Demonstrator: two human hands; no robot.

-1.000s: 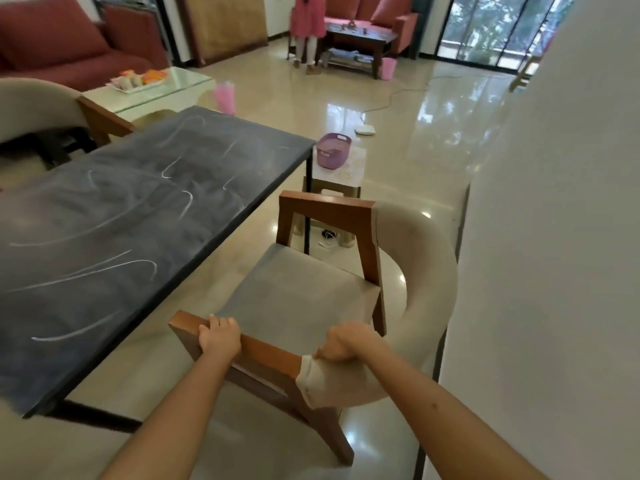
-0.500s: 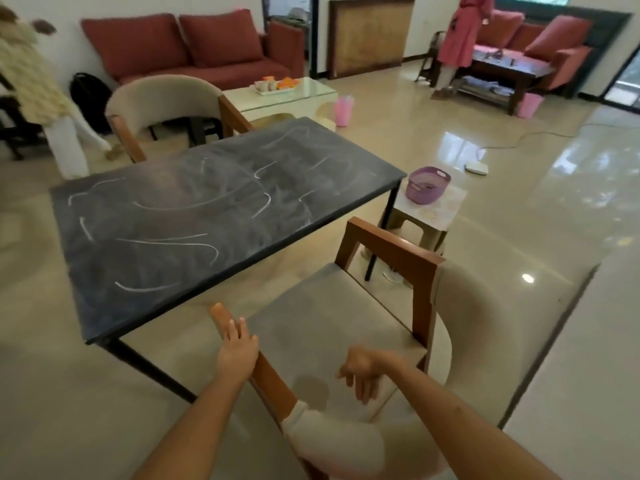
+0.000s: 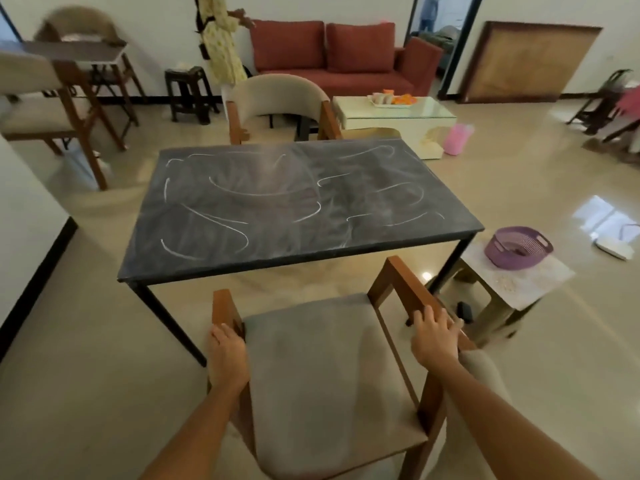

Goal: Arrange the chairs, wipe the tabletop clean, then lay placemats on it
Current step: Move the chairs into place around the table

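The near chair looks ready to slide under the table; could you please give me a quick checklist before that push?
1. Left hand holds the near chair by its left armrest: ok.
2. Right hand on the right armrest, fingers laid over the wood: ok.
3. Chair squarely facing the table: ok.
4. Armrests fit under the tabletop edge: cannot tell.
5. Clearance from the small stool carrying the purple basket: ok, apart.
6. Tabletop wiped: not ok, chalk marks remain.

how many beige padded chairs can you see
3. One chair on the table's near side, under both hands; one at its far side; one at far left, blurred. A rounded back behind that may be a fourth; more may be hidden.
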